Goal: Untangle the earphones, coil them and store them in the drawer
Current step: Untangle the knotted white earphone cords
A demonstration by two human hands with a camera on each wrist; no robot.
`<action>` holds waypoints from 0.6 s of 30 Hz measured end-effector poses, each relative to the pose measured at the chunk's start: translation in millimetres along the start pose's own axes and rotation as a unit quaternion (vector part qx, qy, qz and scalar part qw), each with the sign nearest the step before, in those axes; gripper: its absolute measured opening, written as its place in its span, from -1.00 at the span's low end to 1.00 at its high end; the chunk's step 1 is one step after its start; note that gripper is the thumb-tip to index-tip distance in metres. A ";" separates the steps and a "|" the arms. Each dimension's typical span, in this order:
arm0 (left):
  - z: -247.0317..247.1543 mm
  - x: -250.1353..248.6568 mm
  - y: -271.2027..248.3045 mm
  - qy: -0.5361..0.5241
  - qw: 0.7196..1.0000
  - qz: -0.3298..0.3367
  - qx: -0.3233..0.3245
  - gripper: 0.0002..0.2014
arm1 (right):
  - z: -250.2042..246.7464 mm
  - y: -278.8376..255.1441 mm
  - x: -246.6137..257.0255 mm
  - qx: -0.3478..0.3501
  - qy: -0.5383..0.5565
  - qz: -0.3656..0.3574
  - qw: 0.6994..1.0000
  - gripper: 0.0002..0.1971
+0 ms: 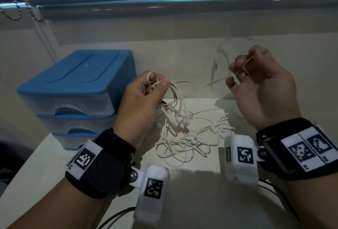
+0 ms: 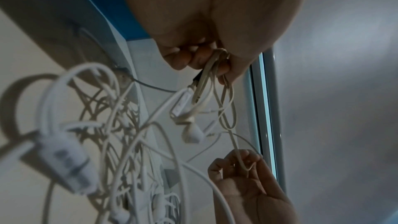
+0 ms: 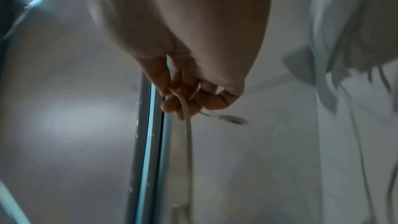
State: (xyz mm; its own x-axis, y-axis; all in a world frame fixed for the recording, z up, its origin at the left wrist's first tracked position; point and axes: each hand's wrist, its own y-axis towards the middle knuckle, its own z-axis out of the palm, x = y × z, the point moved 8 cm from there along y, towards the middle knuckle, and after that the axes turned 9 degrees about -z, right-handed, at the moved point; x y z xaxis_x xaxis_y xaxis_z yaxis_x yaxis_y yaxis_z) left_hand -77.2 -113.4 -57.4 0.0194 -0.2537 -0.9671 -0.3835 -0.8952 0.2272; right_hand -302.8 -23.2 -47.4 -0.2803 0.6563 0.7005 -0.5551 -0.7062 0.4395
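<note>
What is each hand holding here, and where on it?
Left hand grips the earphone cable by its gathered loops; right hand pinches a free stretch of the same cable in its fingers.

Both forearms are bare, with no sleeves in view. The left hand (image 1: 140,97) has a black fabric wrist strap (image 1: 102,164) bearing white plates printed with black square code markers, a metal snap and a white camera housing (image 1: 151,192). The right hand (image 1: 265,89) wears a matching black band (image 1: 292,148) with marker plates, its own white housing (image 1: 241,159), and thin black cables (image 1: 279,197) trailing below.
</note>
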 end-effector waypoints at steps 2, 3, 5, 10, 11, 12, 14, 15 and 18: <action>1.5 -0.1 -0.4 -0.012 1.000 -0.004 0.004 -0.87 | 1.5 0.2 -2.4 0.010 -0.094 -0.002 0.996 -0.81; 2.2 0.1 -0.3 -0.016 1.000 -0.005 0.008 -0.87 | 2.6 -0.1 -5.2 0.018 -0.143 -0.003 0.990 -0.82; 3.7 0.2 -0.6 -0.022 1.000 -0.008 0.014 -0.88 | 4.6 -2.2 -11.5 0.039 -0.239 0.001 0.970 -0.82; 4.3 -0.7 -1.5 -0.032 0.999 -0.017 0.024 -0.89 | 2.7 -6.8 -16.5 0.036 -0.363 0.016 0.931 -0.92; 5.1 -0.5 -1.7 -0.031 0.999 -0.017 0.028 -0.89 | 0.2 -6.0 -14.5 0.024 -0.368 0.010 0.930 -0.95; 6.0 -0.2 -2.0 -0.033 0.999 -0.019 0.032 -0.90 | -1.3 -5.1 -12.5 0.018 -0.368 0.001 0.930 -0.93; 7.6 1.2 -2.3 -0.046 0.998 -0.024 0.040 -0.92 | 1.6 -3.9 -9.6 0.037 -0.355 -0.021 0.934 -0.90; 8.3 1.7 -2.5 -0.054 0.997 -0.028 0.042 -0.93 | 6.6 -4.4 -8.2 0.060 -0.346 -0.036 0.936 -0.91; 9.1 0.9 -3.2 -0.062 0.996 -0.033 0.046 -0.95 | 29.0 -11.4 -5.0 0.151 -0.307 -0.081 0.936 -0.96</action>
State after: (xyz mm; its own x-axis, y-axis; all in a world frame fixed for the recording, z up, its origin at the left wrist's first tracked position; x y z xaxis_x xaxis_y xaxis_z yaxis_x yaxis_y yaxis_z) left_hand -84.3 -107.5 -60.1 -0.0641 -0.1428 -0.9877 -0.4685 -0.8696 0.1562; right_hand -272.4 -26.1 -39.6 0.3435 0.5503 0.7611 -0.2785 -0.7143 0.6421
